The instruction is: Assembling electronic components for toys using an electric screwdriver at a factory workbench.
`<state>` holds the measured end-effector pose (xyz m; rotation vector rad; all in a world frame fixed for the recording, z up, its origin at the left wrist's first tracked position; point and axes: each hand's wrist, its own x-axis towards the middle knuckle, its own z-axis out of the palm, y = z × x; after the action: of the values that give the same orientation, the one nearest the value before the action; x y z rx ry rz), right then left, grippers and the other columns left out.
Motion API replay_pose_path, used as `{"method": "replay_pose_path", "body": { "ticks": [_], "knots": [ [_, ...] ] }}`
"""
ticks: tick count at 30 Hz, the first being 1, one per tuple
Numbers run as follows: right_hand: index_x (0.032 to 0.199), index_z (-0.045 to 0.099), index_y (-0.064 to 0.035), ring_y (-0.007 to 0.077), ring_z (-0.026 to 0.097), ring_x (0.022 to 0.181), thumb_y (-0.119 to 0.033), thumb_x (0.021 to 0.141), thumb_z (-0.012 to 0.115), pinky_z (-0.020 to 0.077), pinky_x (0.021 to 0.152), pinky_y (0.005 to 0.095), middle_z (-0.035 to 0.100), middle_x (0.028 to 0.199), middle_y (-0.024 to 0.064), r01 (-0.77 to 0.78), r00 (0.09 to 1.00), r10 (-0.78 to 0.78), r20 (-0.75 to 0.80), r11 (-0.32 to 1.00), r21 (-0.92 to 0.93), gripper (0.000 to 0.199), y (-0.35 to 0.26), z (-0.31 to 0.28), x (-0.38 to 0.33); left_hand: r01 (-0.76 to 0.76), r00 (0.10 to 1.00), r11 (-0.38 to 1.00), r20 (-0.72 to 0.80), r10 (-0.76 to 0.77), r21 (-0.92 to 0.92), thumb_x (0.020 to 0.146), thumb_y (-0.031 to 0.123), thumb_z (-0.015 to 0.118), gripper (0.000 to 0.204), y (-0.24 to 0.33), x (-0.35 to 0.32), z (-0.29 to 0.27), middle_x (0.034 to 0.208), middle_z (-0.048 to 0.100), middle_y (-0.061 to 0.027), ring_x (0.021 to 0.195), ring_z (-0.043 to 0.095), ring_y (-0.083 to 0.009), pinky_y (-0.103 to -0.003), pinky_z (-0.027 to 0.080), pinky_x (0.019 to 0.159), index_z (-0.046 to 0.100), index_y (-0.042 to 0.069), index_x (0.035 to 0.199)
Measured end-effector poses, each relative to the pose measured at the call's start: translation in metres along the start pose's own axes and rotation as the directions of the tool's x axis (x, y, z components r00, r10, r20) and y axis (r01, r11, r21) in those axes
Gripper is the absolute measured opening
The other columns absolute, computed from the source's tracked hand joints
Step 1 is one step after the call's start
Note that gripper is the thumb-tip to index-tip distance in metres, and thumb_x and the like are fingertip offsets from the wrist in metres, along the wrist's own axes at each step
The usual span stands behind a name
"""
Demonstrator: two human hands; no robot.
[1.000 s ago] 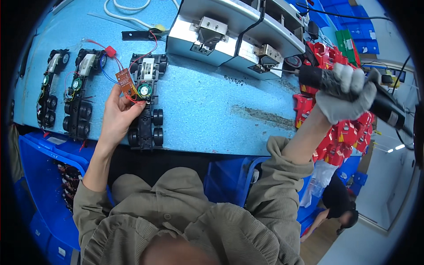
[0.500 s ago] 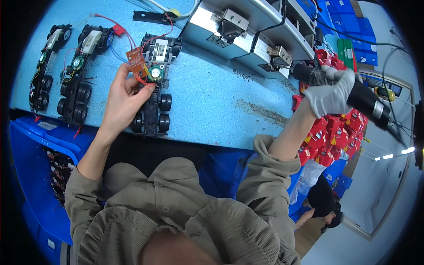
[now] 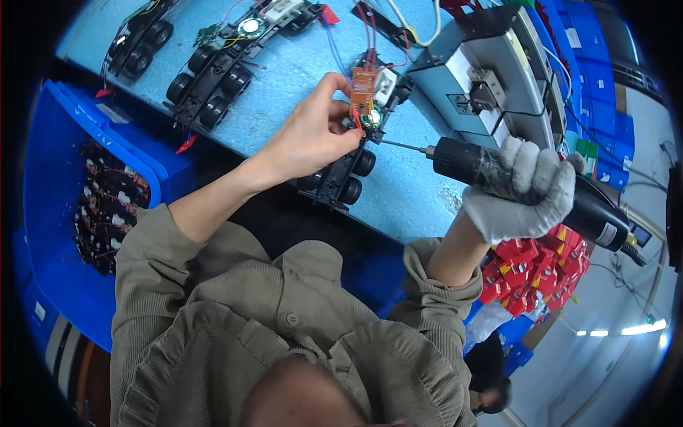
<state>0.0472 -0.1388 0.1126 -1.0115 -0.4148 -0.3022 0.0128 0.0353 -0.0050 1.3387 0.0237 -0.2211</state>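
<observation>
My bare left hand (image 3: 302, 139) has its fingers closed at an orange-brown circuit board (image 3: 363, 89) with red wires. The board stands over a black toy truck chassis (image 3: 334, 174), whose wheels rest on the blue bench. Beside the board on the chassis sit a white block (image 3: 385, 84) and a round silver-and-green part (image 3: 372, 118). My right hand (image 3: 523, 186), in a grey-white glove, wraps round a black electric screwdriver (image 3: 455, 159). Its long bit points left, the tip at the chassis near my left thumb; whether it touches a screw is too small to tell.
Two similar chassis (image 3: 220, 75) (image 3: 142, 46) lie to the left. A blue bin (image 3: 53, 153) with dark parts stands at lower left. Metal box-like equipment (image 3: 462, 64) stands at the back right. Red plastic parts (image 3: 530, 270) are heaped on the right; a person (image 3: 491, 363) is beyond.
The screwdriver has moved left from the right side, bringing its bit to the chassis. The view has shifted, so the bench things appear elsewhere. My left hand stays at the circuit board.
</observation>
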Motion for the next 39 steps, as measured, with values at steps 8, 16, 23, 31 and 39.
{"method": "replay_pose_path", "body": {
  "ticks": [8,16,23,31,39],
  "knots": [
    [0.099,0.047,-0.0115,0.0067,0.029,0.044,-0.015,0.086,0.049,0.0294,0.048,0.0254,0.03,0.054,-0.0054,-0.083,0.996,0.084,0.004,0.986,-0.142,0.014,0.023,0.019,-0.001,-0.098,0.995,0.995,-0.021,0.098,0.02,0.073,0.003,0.057,0.038,-0.006,0.002,-0.001,0.08,0.062,-0.0125,0.059,0.05,-0.0104,-0.027,0.042,0.056,0.035,0.001,0.103],
    [0.101,0.044,-0.0086,0.0083,0.032,0.042,-0.009,0.086,0.048,0.0335,0.046,0.0259,0.035,0.055,-0.0034,-0.01,0.997,0.035,0.065,0.939,-0.344,0.016,0.032,0.038,-0.002,-0.099,0.994,0.994,-0.033,0.101,0.051,0.073,0.003,0.056,0.037,-0.006,0.0,-0.003,0.08,0.061,-0.0132,0.057,0.049,-0.0112,-0.028,0.041,0.055,0.035,0.001,0.103],
    [0.105,0.044,-0.006,0.0109,0.039,0.041,-0.004,0.085,0.046,0.0398,0.047,0.0288,0.043,0.056,0.0009,0.098,0.991,-0.022,0.132,0.788,-0.608,0.02,0.036,0.049,-0.001,-0.171,0.984,0.984,-0.039,0.173,0.046,0.073,0.002,0.056,0.039,-0.01,0.001,0.012,0.078,0.059,-0.0114,0.058,0.048,-0.011,-0.028,0.041,0.056,0.035,0.002,0.106],
    [0.102,0.046,-0.0057,0.0105,0.038,0.04,-0.013,0.082,0.051,0.0349,0.045,0.0259,0.039,0.054,-0.0033,0.143,0.988,-0.125,0.092,0.964,-0.224,0.022,0.003,0.008,-0.027,-0.147,0.951,0.956,-0.231,0.207,0.254,0.074,0.001,0.06,0.046,-0.008,-0.03,0.034,0.084,0.055,-0.0146,0.072,0.051,-0.02,-0.031,0.042,0.066,0.034,-0.001,0.113],
    [0.087,0.047,-0.0065,0.0097,0.038,0.038,-0.005,0.08,0.055,0.0385,0.041,0.0283,0.039,0.05,-0.0012,0.301,0.777,-0.579,-0.246,0.685,-0.663,0.011,-0.076,-0.108,0.054,-0.386,0.892,0.689,0.059,0.448,0.613,0.081,0.006,0.057,0.028,0.037,0.011,0.01,0.082,0.054,-0.0128,0.078,0.054,-0.0224,-0.031,0.044,0.073,0.05,-0.003,0.106]
  ]
}}
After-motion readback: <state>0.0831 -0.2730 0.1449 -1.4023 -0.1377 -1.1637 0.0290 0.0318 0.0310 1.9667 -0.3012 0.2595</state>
